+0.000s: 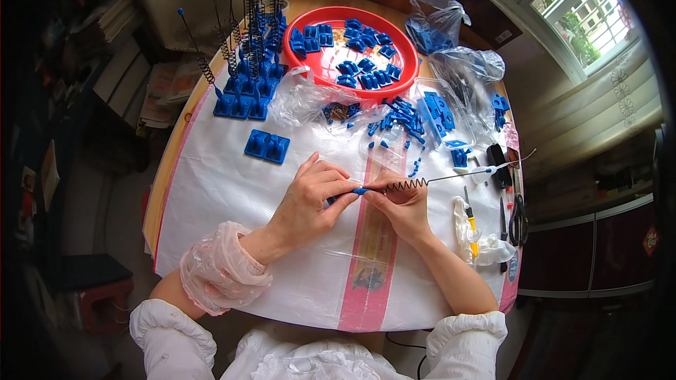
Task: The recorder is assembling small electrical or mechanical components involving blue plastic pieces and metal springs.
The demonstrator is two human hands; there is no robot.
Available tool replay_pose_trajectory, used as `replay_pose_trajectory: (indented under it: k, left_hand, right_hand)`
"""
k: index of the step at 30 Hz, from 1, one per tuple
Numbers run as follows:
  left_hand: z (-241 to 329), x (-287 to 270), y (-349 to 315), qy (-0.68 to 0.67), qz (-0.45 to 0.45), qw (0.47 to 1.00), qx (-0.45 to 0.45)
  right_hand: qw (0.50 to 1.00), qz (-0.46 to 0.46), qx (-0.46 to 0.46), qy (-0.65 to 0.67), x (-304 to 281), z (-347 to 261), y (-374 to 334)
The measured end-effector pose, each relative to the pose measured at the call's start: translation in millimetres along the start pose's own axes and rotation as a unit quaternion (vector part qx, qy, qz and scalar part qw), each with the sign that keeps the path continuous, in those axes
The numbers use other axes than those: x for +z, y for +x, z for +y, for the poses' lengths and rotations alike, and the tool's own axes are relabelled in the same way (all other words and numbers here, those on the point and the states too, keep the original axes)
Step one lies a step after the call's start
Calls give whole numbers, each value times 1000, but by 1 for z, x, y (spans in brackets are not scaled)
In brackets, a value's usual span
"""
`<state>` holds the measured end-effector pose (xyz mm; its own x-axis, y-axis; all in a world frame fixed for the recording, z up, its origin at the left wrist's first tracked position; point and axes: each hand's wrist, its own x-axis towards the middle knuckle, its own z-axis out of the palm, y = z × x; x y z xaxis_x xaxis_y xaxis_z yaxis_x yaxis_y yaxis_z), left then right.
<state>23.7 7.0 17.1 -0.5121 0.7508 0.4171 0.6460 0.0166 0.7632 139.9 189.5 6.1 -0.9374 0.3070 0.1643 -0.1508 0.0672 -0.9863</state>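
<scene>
Over the middle of the white-covered table, my two hands meet at one piece. My left hand (310, 193) is closed, with thumb and fingers pinching a small blue plastic part (360, 191). My right hand (401, 210) grips the near end of a black coil spring (410, 184), which abuts the blue part. From the coil a thin straight wire runs to the right, with a small blue tip (489, 169). Whether the spring's end sits inside the blue part is hidden by my fingers. Beyond my left hand lies a pair of blue square bases (267, 147).
Blue bases with upright springs (243, 98) stand far left. A red round tray (415, 63) of blue pieces sits at the back. Loose blue parts (401, 118), a clear box (451, 139) and plastic bags (465, 63) lie nearby. Scissors (519, 222) and a yellow-handled tool (473, 229) are at right.
</scene>
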Motion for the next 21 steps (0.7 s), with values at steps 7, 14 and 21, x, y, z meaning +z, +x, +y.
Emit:
replay_pose_trajectory:
  k: [7,14,21]
  left_hand:
    - [-1,-1,-1,33,1,999,16]
    - [1,-2,-1,39,1,999,19]
    - [-3,-1,-2,40,-1,999,21]
  right_hand:
    - [998,-31,-16,-57,-1,-6,2]
    - [998,-35,-20,-53,-1,-6,3]
    - [998,-39,-18,-53,-1,-4,2]
